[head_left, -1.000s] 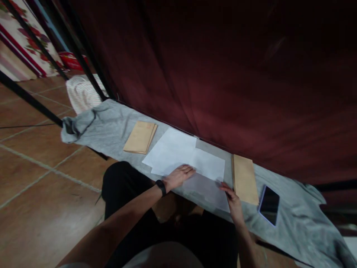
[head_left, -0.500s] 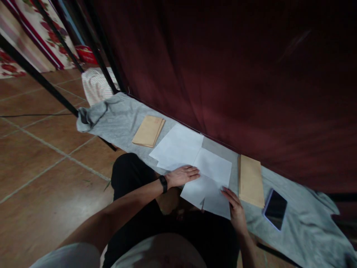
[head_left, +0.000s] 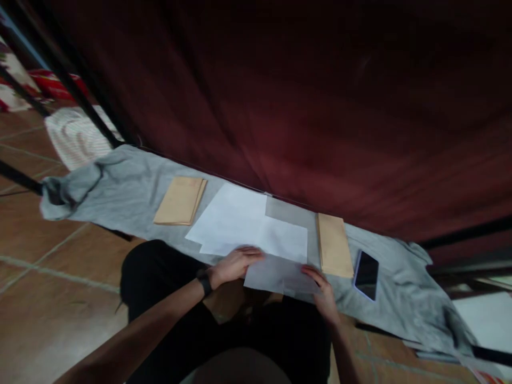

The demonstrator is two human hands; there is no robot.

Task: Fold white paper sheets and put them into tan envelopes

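Note:
A creased white sheet of paper (head_left: 285,238) lies in front of me, its near part greyer and lifted from the cloth. At that part's left edge, my left hand (head_left: 237,265) has its fingers closed on the paper. My right hand (head_left: 322,290) pinches the right edge, thumb hidden underneath. More white sheets (head_left: 236,216) lie flat to the left, partly under the creased one. A stack of brown paper envelopes (head_left: 180,200) rests beyond them on the left. Another brown stack (head_left: 334,246) is just right of my right hand.
A grey cloth (head_left: 128,184) covers the narrow bench. A phone (head_left: 366,274) lies right of the brown stack. Behind the bench hangs a dark red curtain (head_left: 280,122). Black metal bars (head_left: 68,74) stand at the left, near a striped cloth (head_left: 82,136).
My view has swung to the right. The near part of the creased sheet has come up off the cloth. My left hand has gone from lying flat on the paper to gripping its edge.

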